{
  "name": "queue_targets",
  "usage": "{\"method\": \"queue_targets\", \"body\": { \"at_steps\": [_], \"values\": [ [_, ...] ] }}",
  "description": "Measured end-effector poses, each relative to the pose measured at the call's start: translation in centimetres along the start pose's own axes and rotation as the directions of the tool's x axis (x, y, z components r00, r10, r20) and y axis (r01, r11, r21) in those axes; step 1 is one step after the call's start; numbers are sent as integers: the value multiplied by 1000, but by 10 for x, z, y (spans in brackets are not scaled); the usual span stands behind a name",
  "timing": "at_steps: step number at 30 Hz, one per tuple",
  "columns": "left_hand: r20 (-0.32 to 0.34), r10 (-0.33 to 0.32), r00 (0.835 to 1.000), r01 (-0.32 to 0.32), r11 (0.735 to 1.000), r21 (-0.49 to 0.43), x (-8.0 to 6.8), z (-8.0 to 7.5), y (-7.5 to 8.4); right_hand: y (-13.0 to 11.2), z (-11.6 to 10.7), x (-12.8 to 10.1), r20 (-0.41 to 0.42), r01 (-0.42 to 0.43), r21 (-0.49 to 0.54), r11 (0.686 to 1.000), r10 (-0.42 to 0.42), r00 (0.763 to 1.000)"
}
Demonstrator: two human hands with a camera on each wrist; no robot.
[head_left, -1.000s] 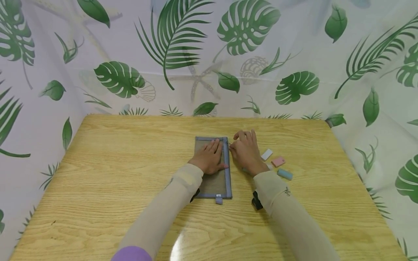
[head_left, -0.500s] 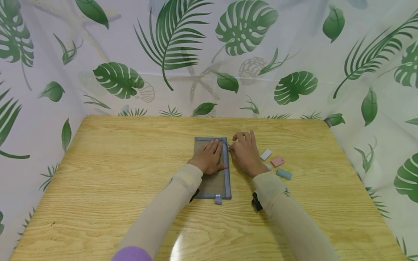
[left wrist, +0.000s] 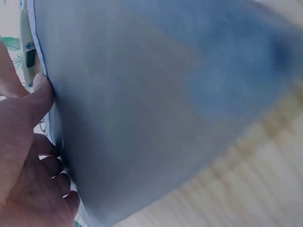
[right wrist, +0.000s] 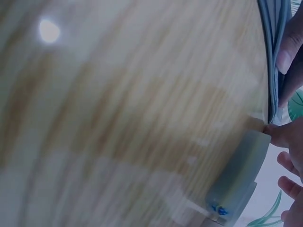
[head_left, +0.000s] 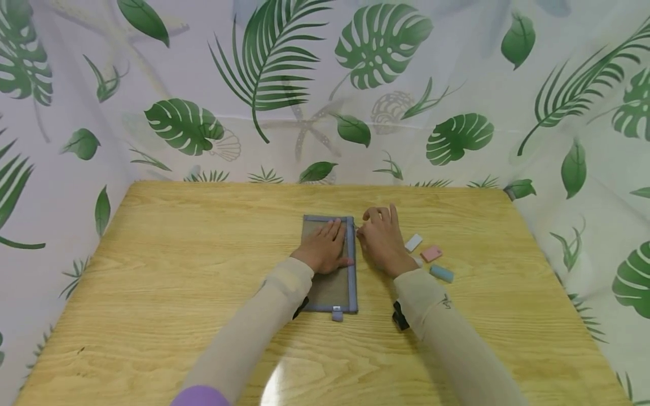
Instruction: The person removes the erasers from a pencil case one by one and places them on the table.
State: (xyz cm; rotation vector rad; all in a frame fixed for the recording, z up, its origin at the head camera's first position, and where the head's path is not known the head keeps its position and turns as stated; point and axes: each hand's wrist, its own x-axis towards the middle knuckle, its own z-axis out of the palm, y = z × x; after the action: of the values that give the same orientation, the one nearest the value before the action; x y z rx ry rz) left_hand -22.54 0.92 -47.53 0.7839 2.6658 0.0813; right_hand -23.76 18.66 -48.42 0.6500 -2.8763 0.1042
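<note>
Left hand point(head_left: 323, 252) lies flat on mesh pouch point(head_left: 332, 287) on desk point(head_left: 167, 270); right hand point(head_left: 383, 239) pinches its zipper edge, hands close together.

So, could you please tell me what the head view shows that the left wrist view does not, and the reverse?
Only the head view shows the right hand at the pouch's right edge, the white, pink and blue erasers on the table, and the leaf-print curtain. Only the left wrist view shows the mesh weave close up, blurred, with the thumb at the pouch's edge. Both show the left hand lying on the grey mesh pouch on wood.
</note>
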Motion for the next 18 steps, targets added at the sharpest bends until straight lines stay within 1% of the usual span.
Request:
{"method": "queue_targets", "body": {
  "at_steps": [6, 11, 18],
  "values": [
    [-32, 35, 999, -34, 999, 35, 1, -5, 0, 2, 0, -1, -32, 13, 4, 1000, -13, 999],
    [-19, 16, 1000, -15, 999, 35, 7, -1, -2, 1, 2, -1, -39, 18, 9, 1000, -18, 999],
    [-3, -14, 1000, 14, 999, 35, 8, 1, 2, 1, 5, -2, -35, 15, -16, 1000, -15, 999]
  ]
}}
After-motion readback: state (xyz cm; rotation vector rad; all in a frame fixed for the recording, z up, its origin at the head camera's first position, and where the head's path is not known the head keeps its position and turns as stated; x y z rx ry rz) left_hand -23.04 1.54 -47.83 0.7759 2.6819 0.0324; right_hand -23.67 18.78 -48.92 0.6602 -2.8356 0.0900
